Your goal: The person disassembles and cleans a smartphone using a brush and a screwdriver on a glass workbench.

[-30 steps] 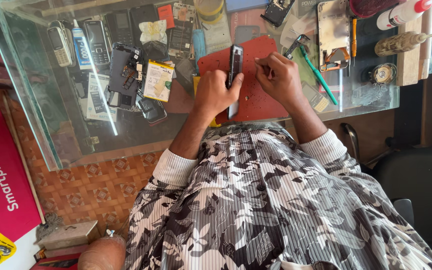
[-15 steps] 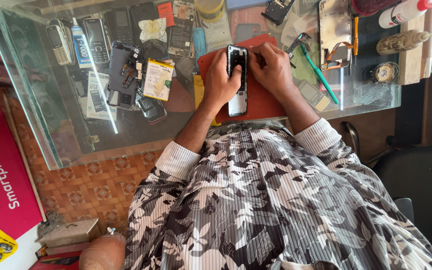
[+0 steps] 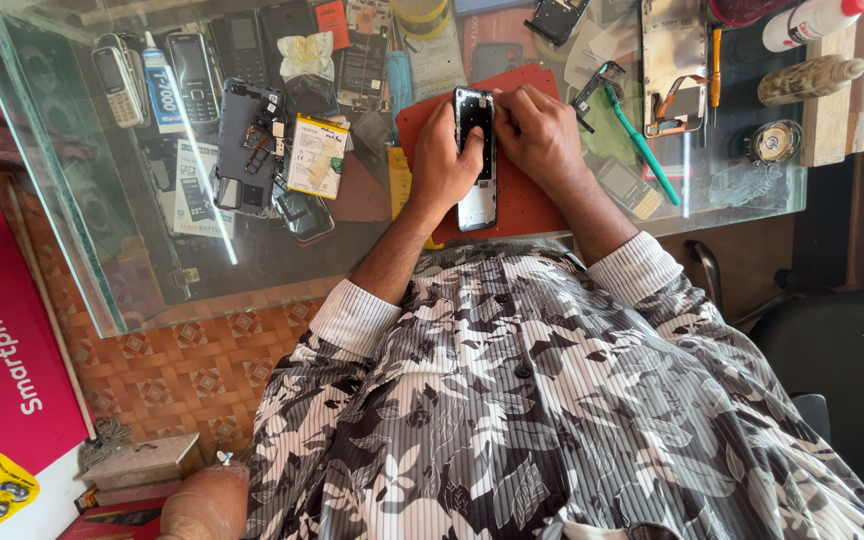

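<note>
An opened smartphone [image 3: 477, 180] with its back off lies lengthwise on a red work mat [image 3: 527, 205] on the glass counter. My left hand [image 3: 439, 160] grips the phone's left side. My right hand [image 3: 537, 130] rests against its upper right edge, fingers pressed on the exposed inside. Both hands meet over the phone's top half; its lower, pale part shows below them. I cannot tell whether the right hand holds a small tool.
Old handsets [image 3: 117, 75], a dismantled phone body [image 3: 247, 150], a battery pack [image 3: 317, 155] and a glue tube [image 3: 160, 85] lie at the left. A green tool [image 3: 642, 150], a phone frame [image 3: 674, 55] and bottles [image 3: 812, 20] lie at the right. Glass edge [image 3: 47, 170] is at left.
The phone went from held on edge above the mat to lying flat on it. Both hands closed in over its top half, the right hand coming left onto it.
</note>
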